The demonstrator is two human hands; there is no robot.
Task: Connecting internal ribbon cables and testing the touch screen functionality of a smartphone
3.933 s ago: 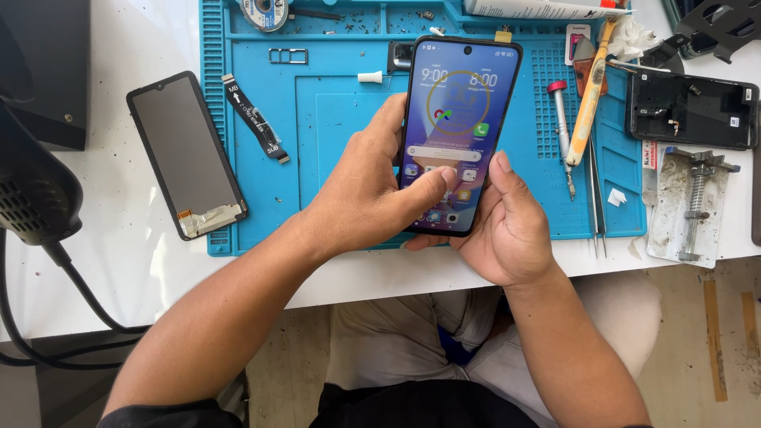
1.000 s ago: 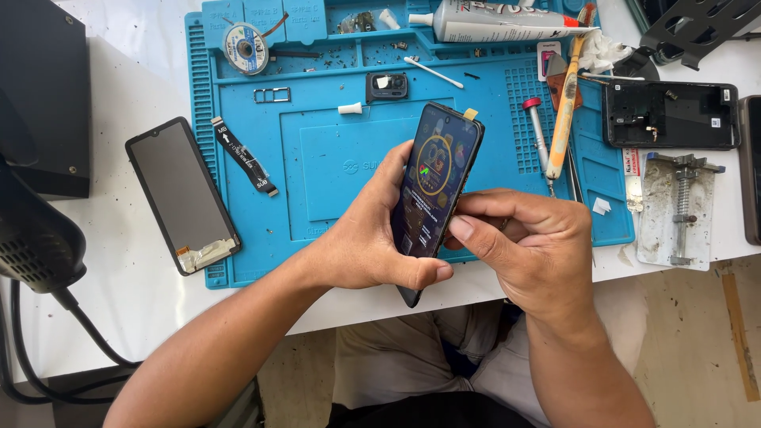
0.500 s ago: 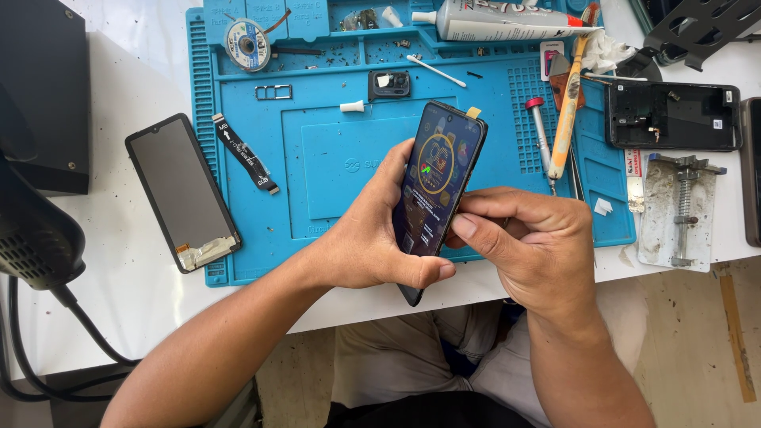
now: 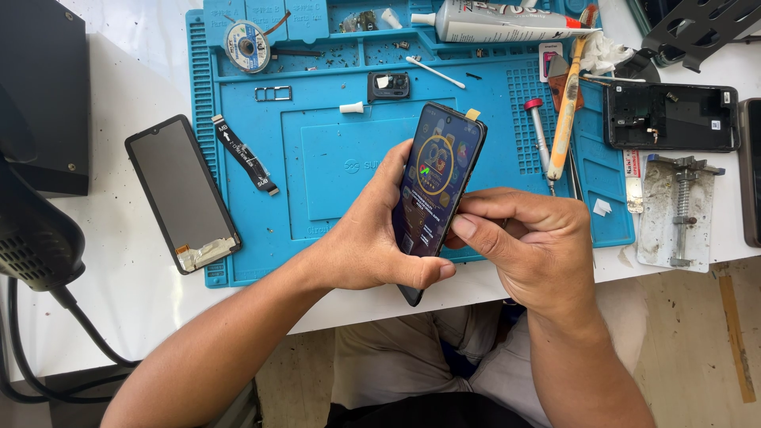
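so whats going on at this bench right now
A person holds a lit smartphone over a blue repair mat. The left hand grips its lower end, tilted on edge, while the right hand pinches its right side, thumb against the edge. A loose display panel and a flex cable lie to the left; a screwdriver lies to the right.

I hold the phone (image 4: 434,198) tilted above the near edge of the work mat (image 4: 333,166), my left hand (image 4: 372,238) on its left side and my right hand (image 4: 527,246) on its right, both over the front edge of the desk (image 4: 119,261). A loose screen panel (image 4: 182,192) lies at the mat's left edge with a flex cable (image 4: 244,154) just right of it on the mat. Behind the phone sit a camera module (image 4: 388,85) and a glue tube (image 4: 499,20); right of the mat lie an opened phone body (image 4: 670,116) and a clamp (image 4: 682,210).
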